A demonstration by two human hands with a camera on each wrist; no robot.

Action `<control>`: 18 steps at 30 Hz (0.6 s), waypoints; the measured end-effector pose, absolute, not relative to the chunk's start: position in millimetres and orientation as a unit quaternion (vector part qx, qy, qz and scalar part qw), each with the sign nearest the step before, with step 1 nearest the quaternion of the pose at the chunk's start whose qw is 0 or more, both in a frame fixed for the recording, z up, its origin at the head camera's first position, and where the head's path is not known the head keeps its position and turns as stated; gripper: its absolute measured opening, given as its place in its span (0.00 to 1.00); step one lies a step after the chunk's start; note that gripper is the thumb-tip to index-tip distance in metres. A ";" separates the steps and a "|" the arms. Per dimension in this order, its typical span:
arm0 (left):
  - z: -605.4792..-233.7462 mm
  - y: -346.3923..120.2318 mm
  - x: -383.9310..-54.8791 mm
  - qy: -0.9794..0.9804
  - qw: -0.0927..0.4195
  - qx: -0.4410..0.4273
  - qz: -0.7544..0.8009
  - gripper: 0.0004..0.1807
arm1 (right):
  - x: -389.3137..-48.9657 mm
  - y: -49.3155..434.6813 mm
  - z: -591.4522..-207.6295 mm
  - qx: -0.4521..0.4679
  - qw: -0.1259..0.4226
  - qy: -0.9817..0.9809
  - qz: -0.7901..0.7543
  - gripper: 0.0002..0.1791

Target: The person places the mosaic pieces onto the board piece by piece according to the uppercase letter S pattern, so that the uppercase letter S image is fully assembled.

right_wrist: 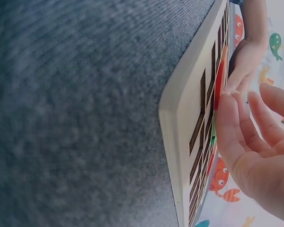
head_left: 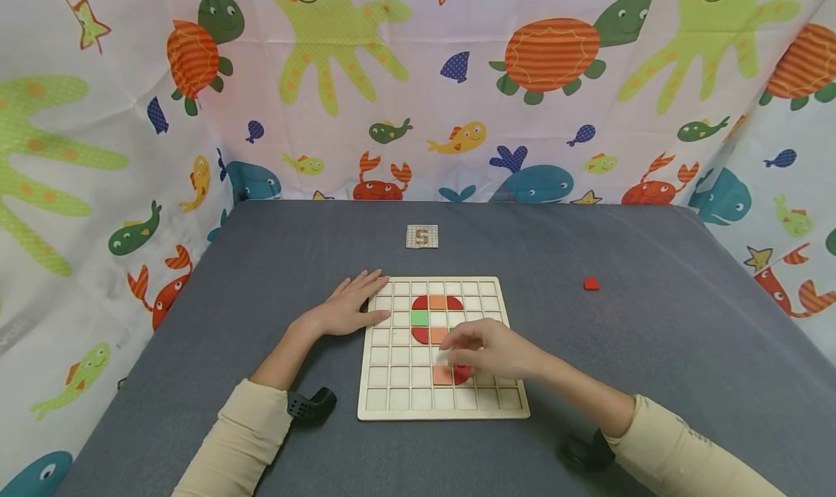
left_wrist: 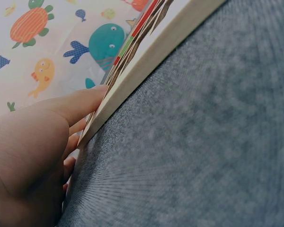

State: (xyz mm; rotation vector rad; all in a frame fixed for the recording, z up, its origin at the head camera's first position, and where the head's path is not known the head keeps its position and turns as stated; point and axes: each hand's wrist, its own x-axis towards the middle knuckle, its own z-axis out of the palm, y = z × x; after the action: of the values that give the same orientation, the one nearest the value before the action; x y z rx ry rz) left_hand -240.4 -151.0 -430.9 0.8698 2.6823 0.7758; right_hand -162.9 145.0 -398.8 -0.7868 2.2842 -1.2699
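Note:
A square wooden grid board point(head_left: 385, 397) lies on the grey cloth. Coloured flat pieces sit in its cells, among them a red rounded piece point(head_left: 420, 302), an orange square point(head_left: 437, 302) and a green square point(head_left: 419, 318). My left hand point(head_left: 346, 307) rests at the board's upper left edge, its thumb point(left_wrist: 87, 101) on the rim. Over the lower middle hovers my right hand point(head_left: 491, 348), fingers loosely bent, near a lower orange square point(head_left: 442, 375) and a red rounded piece point(head_left: 462, 374). No piece shows between the right fingers point(right_wrist: 228, 123). That hand partly hides another green piece.
Behind the board lies a small card point(head_left: 421, 236) with a gridded, S-like coloured pattern. A loose red piece point(head_left: 591, 284) lies on the cloth to the right. A patterned curtain point(head_left: 418, 83) with sea animals surrounds the table's back and sides.

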 end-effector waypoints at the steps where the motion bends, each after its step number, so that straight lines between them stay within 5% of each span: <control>1: -430.1 -150.8 -240.0 0.912 0.109 0.295 0.264 0.38 | -163.2 145.2 -398.8 -0.280 0.208 0.816 -0.461 0.07; 18: -429.4 -150.5 -240.2 0.911 0.110 0.299 0.262 0.39 | -177.8 172.0 -395.1 -0.152 0.284 0.753 -0.573 0.19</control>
State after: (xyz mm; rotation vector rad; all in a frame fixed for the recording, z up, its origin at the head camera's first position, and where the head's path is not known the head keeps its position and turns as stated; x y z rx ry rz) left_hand -240.2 -150.5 -429.4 0.8793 2.6761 0.7705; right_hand -177.8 172.0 -395.1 -0.4076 2.0154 -1.5335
